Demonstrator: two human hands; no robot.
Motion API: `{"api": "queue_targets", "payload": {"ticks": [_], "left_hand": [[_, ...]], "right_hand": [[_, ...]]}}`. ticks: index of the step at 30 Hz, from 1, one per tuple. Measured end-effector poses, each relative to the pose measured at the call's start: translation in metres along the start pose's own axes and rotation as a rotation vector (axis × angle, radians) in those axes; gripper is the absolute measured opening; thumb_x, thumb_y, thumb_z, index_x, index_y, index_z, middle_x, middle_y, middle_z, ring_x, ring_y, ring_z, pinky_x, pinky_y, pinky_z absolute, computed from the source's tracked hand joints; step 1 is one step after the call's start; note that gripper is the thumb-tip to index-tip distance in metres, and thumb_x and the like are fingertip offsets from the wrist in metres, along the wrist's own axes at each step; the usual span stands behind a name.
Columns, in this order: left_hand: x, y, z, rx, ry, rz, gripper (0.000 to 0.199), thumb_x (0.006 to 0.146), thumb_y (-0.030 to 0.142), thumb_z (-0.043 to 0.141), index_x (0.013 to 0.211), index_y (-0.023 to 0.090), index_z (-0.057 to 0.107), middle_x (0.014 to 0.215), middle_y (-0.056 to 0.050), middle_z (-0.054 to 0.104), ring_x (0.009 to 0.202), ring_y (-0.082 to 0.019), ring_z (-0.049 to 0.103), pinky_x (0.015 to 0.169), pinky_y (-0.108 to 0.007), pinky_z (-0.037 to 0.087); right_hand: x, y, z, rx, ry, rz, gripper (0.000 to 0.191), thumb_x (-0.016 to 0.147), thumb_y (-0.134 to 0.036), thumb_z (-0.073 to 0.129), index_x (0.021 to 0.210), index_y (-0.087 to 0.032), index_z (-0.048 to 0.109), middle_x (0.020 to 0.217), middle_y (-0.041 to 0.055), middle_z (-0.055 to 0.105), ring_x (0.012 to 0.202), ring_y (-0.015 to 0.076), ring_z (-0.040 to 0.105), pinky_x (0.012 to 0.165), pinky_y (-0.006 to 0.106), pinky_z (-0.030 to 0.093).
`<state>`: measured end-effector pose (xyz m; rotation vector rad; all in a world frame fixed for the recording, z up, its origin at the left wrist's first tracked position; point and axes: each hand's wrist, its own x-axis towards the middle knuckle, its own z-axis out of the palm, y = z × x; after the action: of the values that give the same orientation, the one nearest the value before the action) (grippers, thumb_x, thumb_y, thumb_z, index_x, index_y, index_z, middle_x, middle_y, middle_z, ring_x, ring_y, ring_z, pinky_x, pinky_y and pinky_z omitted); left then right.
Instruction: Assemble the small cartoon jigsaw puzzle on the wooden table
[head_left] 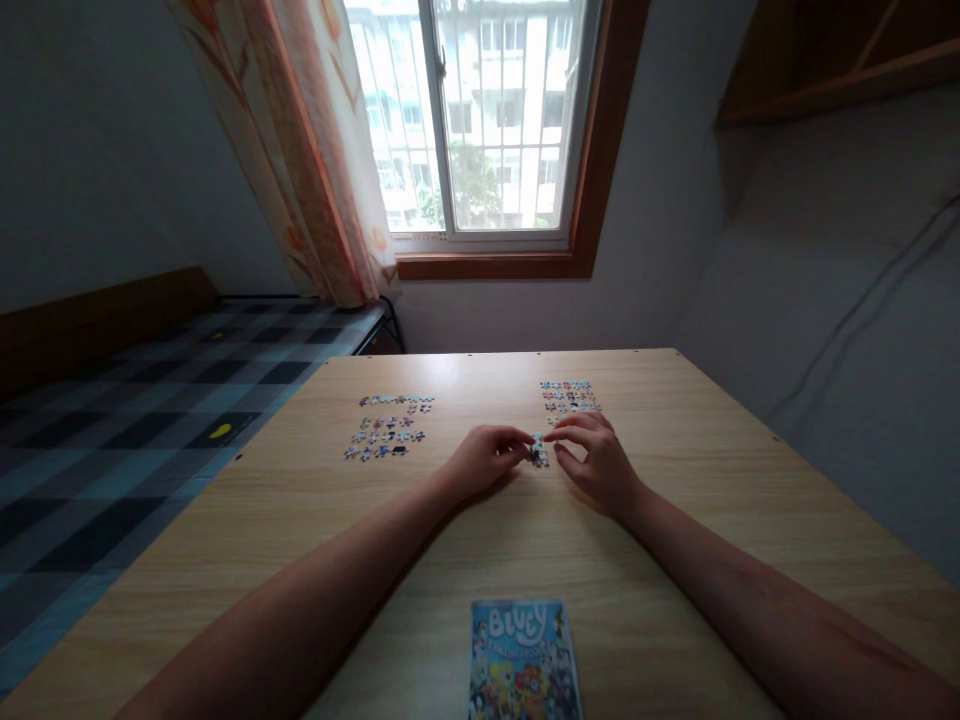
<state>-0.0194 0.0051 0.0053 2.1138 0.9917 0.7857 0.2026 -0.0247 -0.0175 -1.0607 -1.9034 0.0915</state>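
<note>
Between my two hands lies a small cluster of joined jigsaw puzzle pieces point(539, 459) on the wooden table point(420, 620). My left hand point(491, 458) is at its left side, fingers curled and closed, with thumb and index fingertips on a puzzle piece at the edge. On the other side, my right hand point(596, 462) is open, thumb and index finger apart; the index fingertip is close to the top of the cluster. Whether that fingertip touches a piece is too small to tell. Loose puzzle pieces point(568, 396) lie in rows just beyond my right hand, which partly hides them.
More loose puzzle pieces point(390, 437) are laid out in rows to the left. A Bluey picture box point(523, 660) lies at the near side of the table. A bed with a checked cover point(150, 400) stands left, and a window point(502, 130) is beyond the table.
</note>
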Motion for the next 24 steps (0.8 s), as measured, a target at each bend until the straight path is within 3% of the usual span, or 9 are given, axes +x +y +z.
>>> {"api": "queue_targets", "payload": {"ticks": [5, 11, 24], "left_hand": [[0.0032, -0.0010, 0.0001, -0.075, -0.016, -0.041, 0.028, 0.085, 0.022, 0.064, 0.109, 0.013, 0.076, 0.081, -0.005, 0.077, 0.068, -0.014, 0.064, 0.066, -0.025, 0.048], [0.0052, -0.0015, 0.0019, -0.103, -0.018, -0.081, 0.030, 0.081, 0.017, 0.065, 0.108, 0.013, 0.076, 0.084, -0.006, 0.078, 0.074, -0.016, 0.067, 0.069, -0.026, 0.049], [0.0053, -0.0016, 0.0022, -0.089, -0.037, -0.048, 0.031, 0.082, 0.022, 0.064, 0.108, 0.012, 0.076, 0.082, -0.006, 0.077, 0.069, -0.015, 0.063, 0.067, -0.026, 0.048]], "right_hand": [[0.0018, -0.0053, -0.0029, -0.048, -0.013, -0.059, 0.012, 0.086, -0.021, 0.073, 0.094, -0.029, 0.078, 0.104, 0.0036, 0.072, 0.104, 0.0264, 0.060, 0.095, 0.044, 0.046], [0.0001, -0.0091, -0.0037, -0.098, -0.047, -0.125, 0.014, 0.086, -0.026, 0.076, 0.100, -0.031, 0.077, 0.114, 0.0033, 0.070, 0.113, 0.0269, 0.059, 0.103, 0.045, 0.044], [-0.0012, -0.0095, -0.0030, -0.193, -0.098, -0.126, 0.010, 0.089, -0.029, 0.074, 0.097, -0.030, 0.079, 0.129, 0.0040, 0.068, 0.128, 0.0290, 0.054, 0.110, 0.051, 0.042]]}}
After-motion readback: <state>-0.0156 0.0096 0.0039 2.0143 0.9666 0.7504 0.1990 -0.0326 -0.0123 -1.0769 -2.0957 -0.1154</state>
